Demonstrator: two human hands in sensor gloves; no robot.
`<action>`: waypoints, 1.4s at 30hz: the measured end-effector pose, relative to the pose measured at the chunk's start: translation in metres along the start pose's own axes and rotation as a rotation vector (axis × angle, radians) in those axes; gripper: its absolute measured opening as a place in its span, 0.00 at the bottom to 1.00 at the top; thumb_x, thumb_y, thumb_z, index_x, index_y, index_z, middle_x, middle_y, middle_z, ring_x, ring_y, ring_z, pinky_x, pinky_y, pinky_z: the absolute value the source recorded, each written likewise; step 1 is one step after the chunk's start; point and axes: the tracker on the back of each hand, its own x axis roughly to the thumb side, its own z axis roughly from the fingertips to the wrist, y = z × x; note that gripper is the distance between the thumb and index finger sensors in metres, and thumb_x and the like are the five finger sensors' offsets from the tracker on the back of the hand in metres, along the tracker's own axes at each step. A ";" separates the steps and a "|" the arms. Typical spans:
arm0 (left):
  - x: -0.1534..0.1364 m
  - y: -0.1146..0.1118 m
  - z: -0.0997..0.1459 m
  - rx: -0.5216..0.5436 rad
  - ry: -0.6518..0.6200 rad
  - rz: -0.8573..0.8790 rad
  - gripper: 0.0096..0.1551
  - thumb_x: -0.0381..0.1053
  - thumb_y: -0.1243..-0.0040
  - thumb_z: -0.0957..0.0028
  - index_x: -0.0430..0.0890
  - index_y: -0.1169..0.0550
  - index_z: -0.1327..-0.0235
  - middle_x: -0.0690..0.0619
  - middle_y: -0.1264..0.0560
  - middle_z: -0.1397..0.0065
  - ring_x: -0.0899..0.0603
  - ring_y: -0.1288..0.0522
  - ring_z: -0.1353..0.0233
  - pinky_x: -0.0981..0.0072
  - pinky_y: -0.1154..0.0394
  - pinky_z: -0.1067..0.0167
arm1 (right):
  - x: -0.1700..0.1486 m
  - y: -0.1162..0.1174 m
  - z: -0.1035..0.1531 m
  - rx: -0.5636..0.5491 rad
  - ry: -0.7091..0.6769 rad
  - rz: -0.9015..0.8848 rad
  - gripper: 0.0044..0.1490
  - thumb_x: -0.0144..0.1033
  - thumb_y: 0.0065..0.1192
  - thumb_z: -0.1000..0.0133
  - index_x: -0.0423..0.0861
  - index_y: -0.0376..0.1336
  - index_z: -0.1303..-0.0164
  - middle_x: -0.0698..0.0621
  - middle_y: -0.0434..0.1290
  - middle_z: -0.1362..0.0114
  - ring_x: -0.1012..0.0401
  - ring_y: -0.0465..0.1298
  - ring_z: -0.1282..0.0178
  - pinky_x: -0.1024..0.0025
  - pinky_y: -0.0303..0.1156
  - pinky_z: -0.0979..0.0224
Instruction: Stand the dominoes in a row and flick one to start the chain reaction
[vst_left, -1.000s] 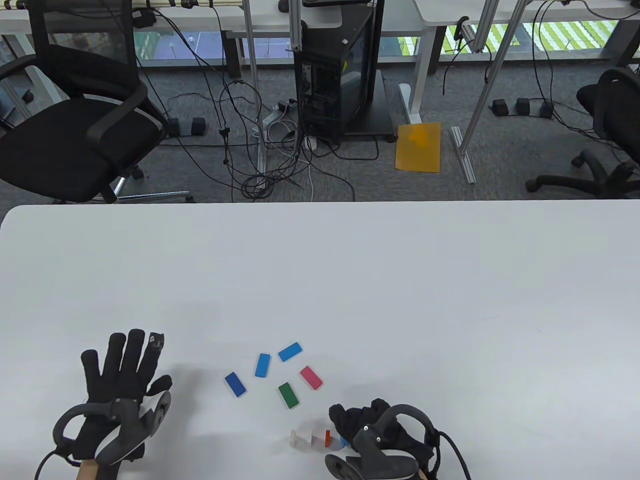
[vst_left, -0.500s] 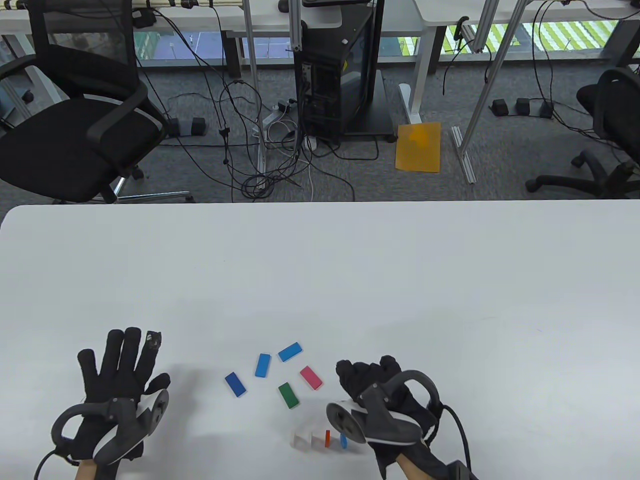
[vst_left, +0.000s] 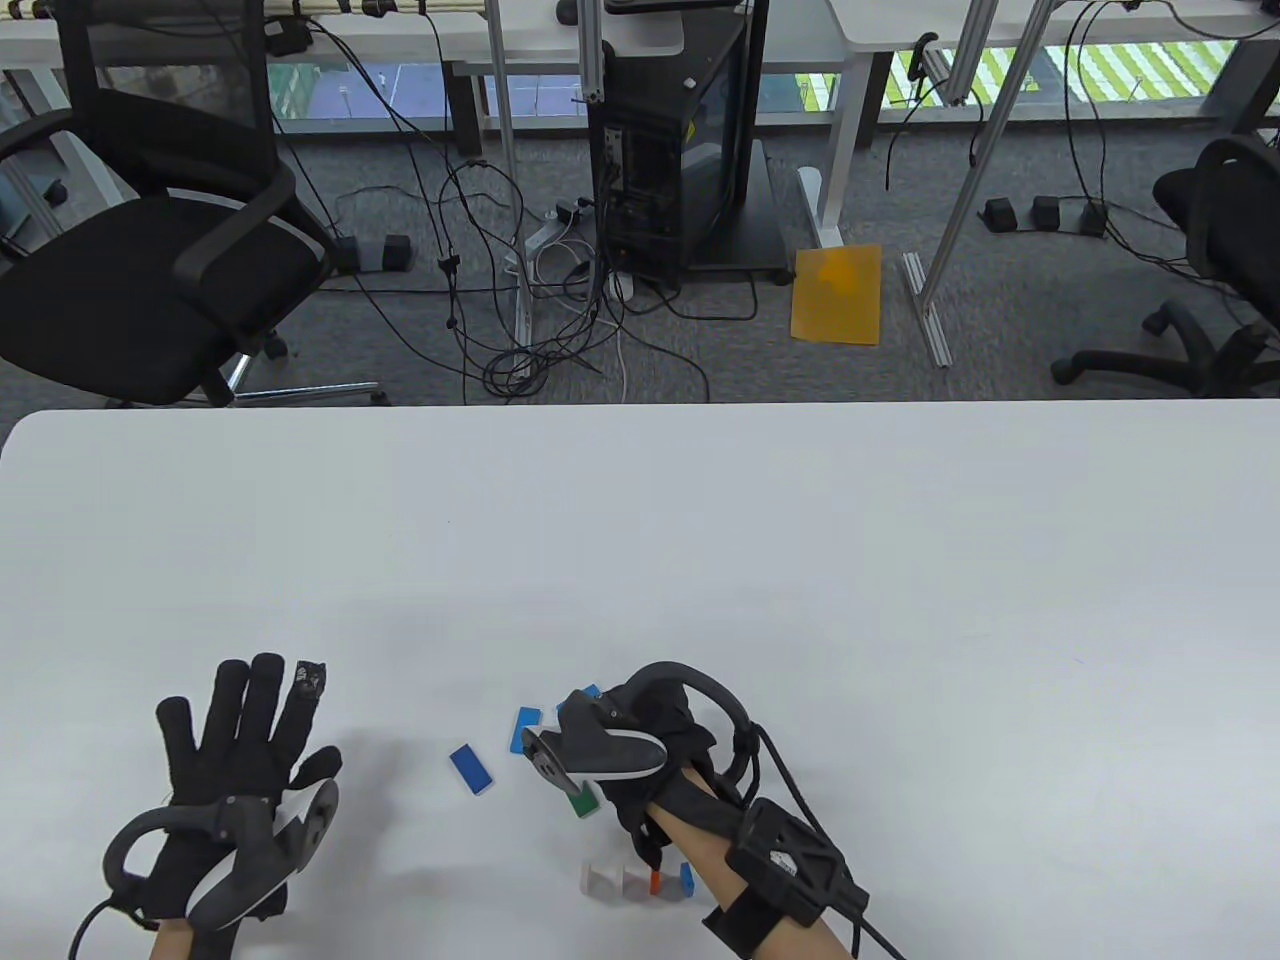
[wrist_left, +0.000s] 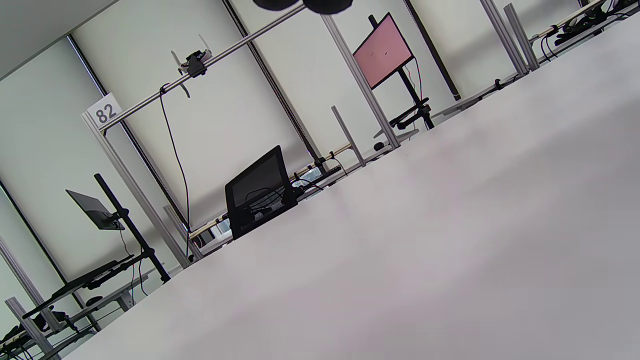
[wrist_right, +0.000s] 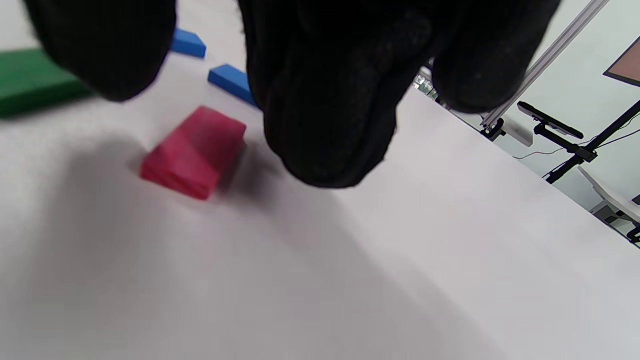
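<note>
We are fetching the next piece: our right hand (vst_left: 650, 760) hovers, fingers loose and gripping nothing, over the flat pink wooden domino (wrist_right: 192, 152) at the table view's lower centre; next, pinch it. Our left hand (vst_left: 245, 740) lies flat, released.

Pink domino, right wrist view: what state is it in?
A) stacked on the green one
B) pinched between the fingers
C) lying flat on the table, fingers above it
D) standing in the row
C: the pink domino lies flat on the white table, with the right hand above it and a gap between; no finger closes on it.
</note>
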 end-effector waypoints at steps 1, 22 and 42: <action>0.000 0.000 0.000 0.001 -0.001 0.000 0.46 0.77 0.79 0.48 0.64 0.58 0.15 0.59 0.47 0.07 0.45 0.46 0.08 0.34 0.51 0.18 | 0.003 0.003 -0.002 0.018 -0.015 0.013 0.49 0.57 0.64 0.57 0.36 0.69 0.33 0.46 0.81 0.39 0.60 0.85 0.53 0.43 0.72 0.37; -0.001 0.002 0.002 0.005 -0.008 0.059 0.46 0.77 0.79 0.48 0.64 0.58 0.15 0.59 0.46 0.07 0.45 0.45 0.08 0.34 0.50 0.18 | -0.033 -0.026 0.035 -0.034 -0.019 0.108 0.45 0.51 0.65 0.58 0.46 0.61 0.30 0.50 0.79 0.38 0.66 0.81 0.59 0.46 0.71 0.36; -0.001 0.004 0.003 0.015 0.000 0.030 0.46 0.77 0.79 0.48 0.64 0.58 0.15 0.59 0.47 0.07 0.44 0.46 0.08 0.35 0.51 0.18 | -0.097 0.001 0.189 -0.316 0.163 -0.105 0.28 0.49 0.65 0.55 0.56 0.66 0.44 0.52 0.77 0.34 0.67 0.81 0.59 0.47 0.71 0.36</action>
